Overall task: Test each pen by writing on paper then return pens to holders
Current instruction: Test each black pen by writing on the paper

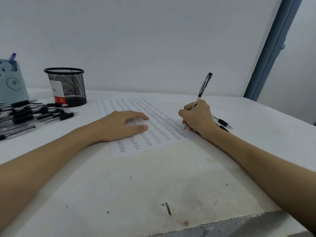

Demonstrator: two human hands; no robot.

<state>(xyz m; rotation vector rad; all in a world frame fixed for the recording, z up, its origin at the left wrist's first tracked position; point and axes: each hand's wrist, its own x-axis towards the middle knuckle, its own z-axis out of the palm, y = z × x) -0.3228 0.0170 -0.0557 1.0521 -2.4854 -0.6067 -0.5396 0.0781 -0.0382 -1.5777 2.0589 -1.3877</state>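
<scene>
Right hand (196, 117) has its fingers curled tight round a black pen (202, 89), tip down on the paper (153, 134) near its right edge, while the left hand (123, 124) lies flat on the sheet with fingers straight and slightly spread. Off to the left there's a pile of pens (30, 115) on the table (153, 185) in front of a black mesh holder (66, 86) and a blue holder (12, 82), plus one more pen (223, 122) just behind the right wrist.

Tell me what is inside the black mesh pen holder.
Through the black mesh pen holder only a white and red label shows; no pens rise above its rim. Its solid base hides the very bottom.
</scene>
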